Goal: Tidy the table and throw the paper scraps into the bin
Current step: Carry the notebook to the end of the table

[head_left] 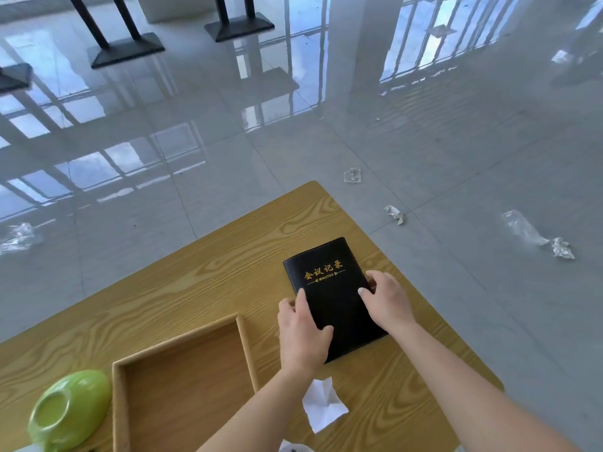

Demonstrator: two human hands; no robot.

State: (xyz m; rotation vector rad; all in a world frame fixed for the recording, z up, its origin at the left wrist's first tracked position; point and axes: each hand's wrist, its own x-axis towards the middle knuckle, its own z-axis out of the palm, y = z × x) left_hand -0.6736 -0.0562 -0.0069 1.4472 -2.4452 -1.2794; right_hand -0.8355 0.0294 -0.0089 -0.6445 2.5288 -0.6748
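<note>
Head view, looking down over a wood-grain table [202,272] whose far corner is rounded; its near edge and left side run out of frame. A black notebook [329,288] with gold lettering and the word "MINUTES" lies flat near the table's right edge. The left hand [301,331] rests palm-down on the notebook's left edge and lower left corner, fingers loosely together, thumb lying across the cover; that corner is hidden beneath it. The right hand [386,300] grips the right edge, thumb on the cover, the other fingers curled over the side, where their tips cannot be seen. Whether the notebook is lifted off the surface at all cannot be told.

A white paper scrap [323,407], creased, lies on the table between the two forearms, just near of the notebook; the left forearm covers part of it. A second pale scrap [290,446] is cut off by the bottom edge. Left of the hands sits an open shallow tray [119,406], its near part out of frame, and beside it a green bowl [70,411] lying overturned, partly cropped.

On the glossy tiled floor [163,190] lie crumpled bits [394,213] and clear plastic wrap [522,228]; their material is hard to judge against the reflections. No bin is in view.
</note>
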